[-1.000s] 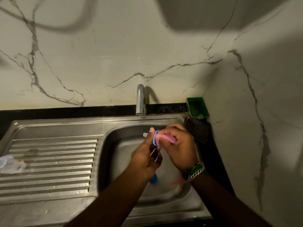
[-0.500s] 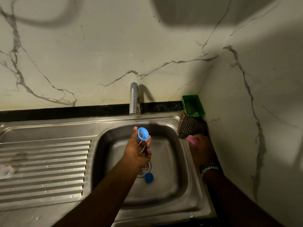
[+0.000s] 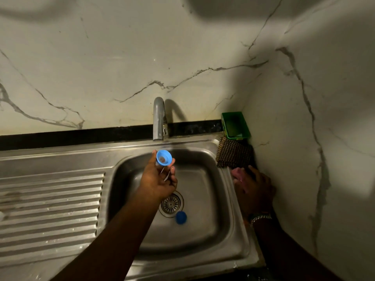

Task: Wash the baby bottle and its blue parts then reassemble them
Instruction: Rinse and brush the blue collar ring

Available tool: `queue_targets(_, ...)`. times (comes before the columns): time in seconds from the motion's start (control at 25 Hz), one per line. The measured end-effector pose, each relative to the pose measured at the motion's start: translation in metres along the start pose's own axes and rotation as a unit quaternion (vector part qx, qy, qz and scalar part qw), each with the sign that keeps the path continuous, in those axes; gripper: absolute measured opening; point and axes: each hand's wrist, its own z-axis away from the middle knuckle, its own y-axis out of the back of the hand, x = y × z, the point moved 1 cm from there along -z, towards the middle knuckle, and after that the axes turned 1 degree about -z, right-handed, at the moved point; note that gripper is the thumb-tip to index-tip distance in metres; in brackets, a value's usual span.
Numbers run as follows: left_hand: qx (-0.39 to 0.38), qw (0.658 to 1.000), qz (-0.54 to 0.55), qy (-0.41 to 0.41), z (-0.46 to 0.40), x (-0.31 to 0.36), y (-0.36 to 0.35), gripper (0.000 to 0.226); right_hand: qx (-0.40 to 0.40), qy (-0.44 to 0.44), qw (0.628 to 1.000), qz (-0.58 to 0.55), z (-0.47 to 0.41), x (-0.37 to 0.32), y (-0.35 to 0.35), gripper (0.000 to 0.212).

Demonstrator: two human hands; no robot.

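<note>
Pinching a round blue plastic collar ring (image 3: 163,158) between thumb and fingertips, the left hand (image 3: 157,182) holds it above the back of the basin, just below the spout of the chrome tap (image 3: 158,118), open face turned toward the camera. Ribbed steel drainboard (image 3: 50,207) spreads along the left side of the stainless steel sink (image 3: 205,236). A small round blue plastic cap (image 3: 181,217) lies on the basin floor beside the drain strainer (image 3: 170,203). Over the sink's right rim, the right hand (image 3: 251,187) curls around a pink sponge-like object (image 3: 237,172). Behind it lie a checked woven cloth (image 3: 233,154) and a green plastic tray (image 3: 235,125) in the corner of white marbled walls (image 3: 121,57).
</note>
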Motion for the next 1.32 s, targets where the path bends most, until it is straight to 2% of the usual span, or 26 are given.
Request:
queue_targets(0.08,-0.020,1.000,0.005,-0.002,0.002,0.006,-0.003,0.059,0.037,0.040,0.998,-0.041,-0.015,-0.019,0.005,0.044)
queue_targets(0.16,-0.026,1.000,0.015,-0.002,0.003,0.009,-0.005,0.060,0.018,0.092,0.990,-0.110,-0.042,-0.059,0.001,0.047)
queue_targets(0.24,-0.028,0.999,0.023,0.009,0.001,0.013,-0.005,0.060,-0.080,0.116,0.973,-0.185,-0.066,-0.117,-0.006,0.050)
queue_targets(0.36,-0.037,0.998,0.031,0.028,-0.003,0.017,-0.004,0.059,-0.228,0.137,0.933,-0.241,-0.097,-0.191,-0.024,0.064)
queue_targets(0.44,-0.045,0.998,0.037,0.032,-0.006,0.020,-0.005,0.059,-0.295,0.124,0.915,-0.245,-0.114,-0.220,-0.035,0.064)
queue_targets(0.52,-0.049,0.997,0.044,0.037,-0.006,0.022,-0.006,0.060,-0.322,0.148,0.914,-0.197,-0.127,-0.234,-0.042,0.058)
queue_targets(0.6,-0.056,0.996,0.053,0.043,-0.007,0.023,-0.006,0.060,-0.322,0.206,0.918,-0.108,-0.131,-0.237,-0.046,0.062)
queue_targets(0.64,-0.061,0.995,0.058,0.046,-0.008,0.025,-0.005,0.060,-0.316,0.211,0.919,-0.105,-0.133,-0.237,-0.043,0.063)
queue_targets(0.68,-0.065,0.995,0.062,0.049,-0.009,0.024,-0.005,0.059,-0.292,0.201,0.925,-0.135,-0.132,-0.235,-0.038,0.062)
queue_targets(0.76,-0.065,0.995,0.059,0.052,-0.013,0.024,-0.006,0.057,-0.183,0.125,0.939,-0.264,-0.128,-0.228,-0.024,0.059)
queue_targets(0.84,-0.058,0.995,0.063,0.058,-0.015,0.021,-0.006,0.057,-0.068,0.062,0.928,-0.360,-0.111,-0.219,-0.002,0.054)
queue_targets(0.92,-0.060,0.994,0.068,0.059,-0.017,0.019,-0.008,0.056,-0.004,0.118,0.919,-0.375,-0.090,-0.215,0.022,0.039)
queue_targets(1.0,-0.055,0.995,0.072,0.052,-0.022,0.017,-0.008,0.054,-0.045,0.219,0.924,-0.309,-0.074,-0.217,0.032,0.029)
queue_targets(1.12,-0.057,0.995,0.059,0.048,-0.022,0.019,-0.005,0.055,-0.135,0.229,0.948,-0.177,-0.064,-0.214,0.028,0.039)
queue_targets(1.24,-0.051,0.997,0.048,0.035,-0.019,0.025,0.000,0.057,-0.106,0.265,0.951,-0.122,-0.050,-0.216,0.027,0.047)
queue_targets(1.32,-0.040,0.998,0.035,0.028,-0.019,0.024,0.003,0.056,-0.119,0.271,0.948,-0.121,-0.044,-0.219,0.023,0.060)
